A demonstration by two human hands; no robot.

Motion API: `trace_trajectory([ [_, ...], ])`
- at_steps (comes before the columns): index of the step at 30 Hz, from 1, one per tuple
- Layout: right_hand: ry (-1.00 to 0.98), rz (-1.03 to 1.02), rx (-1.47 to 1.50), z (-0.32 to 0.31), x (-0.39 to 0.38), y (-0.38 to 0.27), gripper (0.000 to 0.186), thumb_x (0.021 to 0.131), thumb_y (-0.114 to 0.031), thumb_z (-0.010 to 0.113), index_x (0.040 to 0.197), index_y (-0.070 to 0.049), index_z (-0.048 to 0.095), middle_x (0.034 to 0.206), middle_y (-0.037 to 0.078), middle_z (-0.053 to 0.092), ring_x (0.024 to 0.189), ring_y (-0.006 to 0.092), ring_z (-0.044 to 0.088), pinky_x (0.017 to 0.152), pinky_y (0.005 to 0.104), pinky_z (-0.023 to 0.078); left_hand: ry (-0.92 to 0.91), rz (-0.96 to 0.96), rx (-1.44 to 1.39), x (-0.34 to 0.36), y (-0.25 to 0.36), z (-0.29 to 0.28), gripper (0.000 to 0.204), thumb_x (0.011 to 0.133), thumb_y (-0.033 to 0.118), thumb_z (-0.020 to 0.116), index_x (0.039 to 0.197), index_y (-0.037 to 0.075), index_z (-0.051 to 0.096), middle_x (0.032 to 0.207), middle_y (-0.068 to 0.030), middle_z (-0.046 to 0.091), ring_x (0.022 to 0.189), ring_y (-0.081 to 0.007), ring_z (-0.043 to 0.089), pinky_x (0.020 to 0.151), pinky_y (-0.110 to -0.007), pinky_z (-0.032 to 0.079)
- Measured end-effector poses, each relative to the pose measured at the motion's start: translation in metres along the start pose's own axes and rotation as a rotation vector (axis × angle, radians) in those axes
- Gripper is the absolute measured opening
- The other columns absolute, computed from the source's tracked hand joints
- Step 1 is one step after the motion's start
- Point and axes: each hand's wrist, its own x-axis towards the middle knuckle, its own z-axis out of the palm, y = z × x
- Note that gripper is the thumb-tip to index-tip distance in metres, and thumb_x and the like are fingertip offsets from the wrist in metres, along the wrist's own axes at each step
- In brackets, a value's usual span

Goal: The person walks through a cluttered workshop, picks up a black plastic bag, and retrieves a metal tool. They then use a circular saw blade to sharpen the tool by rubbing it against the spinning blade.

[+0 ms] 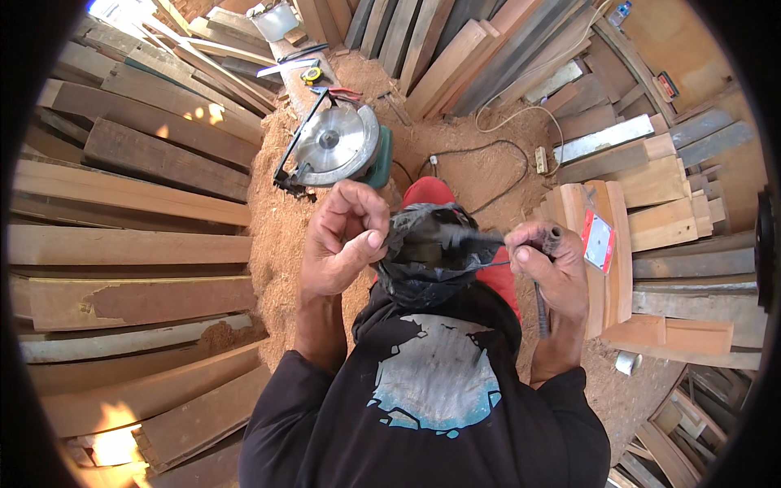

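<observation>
Just below my face, over my red-clad leg, a crumpled black plastic bag (427, 252) is stretched open, its inside partly blurred. My left hand (346, 240) pinches the bag's left edge with curled fingers. My right hand (549, 260) is closed around the bag's right edge and a dark rolled or tube-like strip (543, 305) that hangs down along the wrist; its exact kind is unclear. Beyond my left hand a circular saw (333, 142) with a green body lies on sawdust.
Stacked planks (138, 240) line the left, back and right. A tape measure (311, 75) and red-handled tool (346, 93) lie behind the saw. Black cable loops across sawdust (455, 171). At right are a red-edged flat package (599, 241) on boards and a white roll (628, 363).
</observation>
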Motion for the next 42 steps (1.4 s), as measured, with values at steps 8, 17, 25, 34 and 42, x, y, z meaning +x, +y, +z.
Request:
trace_trajectory([
  [8,-0.158,-0.058,-0.256,0.055,0.042,0.026,0.039,0.089,-0.011,0.075,0.124,0.000,0.062,0.093,0.008,0.069,0.086,0.0135,0.063,0.079,0.0339,0.053,-0.248,0.027,0.213,0.025,-0.017,0.040,0.042,0.092,-0.006,0.064,0.131,-0.003,0.049,0.129,-0.0142,0.057,0.097,-0.0138,0.064,0.084,-0.029,0.055],
  [17,-0.125,-0.024,0.015,0.051,0.047,0.020,0.005,0.098,-0.006,0.065,0.100,-0.002,0.067,0.086,-0.002,0.063,0.081,0.0056,0.055,0.075,0.0268,0.049,-0.219,0.091,0.781,0.015,-0.054,0.005,0.114,0.068,0.029,0.096,0.154,0.001,0.028,0.143,-0.0228,0.055,0.136,-0.0332,0.053,0.114,-0.045,0.042],
  [25,0.004,-0.004,-0.129,0.035,0.047,0.019,0.003,0.095,-0.006,0.065,0.096,-0.004,0.067,0.083,-0.003,0.062,0.078,0.0048,0.053,0.073,0.0254,0.047,-0.269,-0.142,1.332,-0.009,-0.106,-0.018,0.073,0.073,0.013,0.083,0.139,0.006,0.051,0.125,-0.0200,0.062,0.121,-0.0409,0.057,0.106,-0.047,0.043],
  [34,-0.120,-0.008,-0.218,0.050,0.050,0.003,0.019,0.099,-0.021,0.063,0.095,-0.003,0.066,0.071,0.001,0.060,0.067,0.0087,0.054,0.064,0.0302,0.047,-0.120,0.124,0.694,-0.030,-0.052,-0.041,0.062,0.085,0.026,0.081,0.132,-0.002,0.051,0.130,-0.0179,0.058,0.121,-0.0311,0.054,0.104,-0.044,0.043],
  [42,-0.296,-0.001,0.011,0.057,0.045,0.014,0.016,0.098,-0.014,0.059,0.106,-0.002,0.065,0.077,0.005,0.065,0.072,0.0095,0.060,0.071,0.0304,0.052,-0.046,0.235,1.115,-0.013,-0.049,0.008,0.044,0.079,0.007,0.081,0.119,-0.002,0.064,0.118,-0.0153,0.068,0.108,-0.0345,0.065,0.095,-0.043,0.052],
])
